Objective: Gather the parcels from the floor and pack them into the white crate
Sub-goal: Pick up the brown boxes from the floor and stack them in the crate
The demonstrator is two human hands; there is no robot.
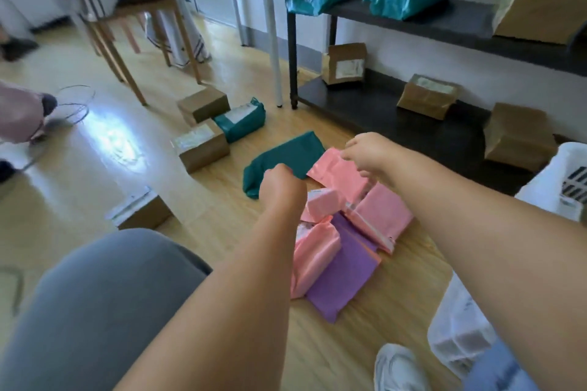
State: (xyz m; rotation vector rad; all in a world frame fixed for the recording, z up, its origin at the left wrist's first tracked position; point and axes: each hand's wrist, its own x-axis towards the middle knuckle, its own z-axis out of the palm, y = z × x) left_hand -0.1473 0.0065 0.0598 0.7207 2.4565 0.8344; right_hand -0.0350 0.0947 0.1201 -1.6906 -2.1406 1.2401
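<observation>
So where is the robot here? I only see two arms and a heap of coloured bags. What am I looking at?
There is no robot: a person wears a camera on the head, so you look down along their own arms. The left hand has its grip on a dark green parcel; the right hand pinches the edge of a pink parcel. More pink parcels and a purple parcel lie on the wooden floor, with brown cardboard boxes further off. The white crate stands at the right edge.
</observation>
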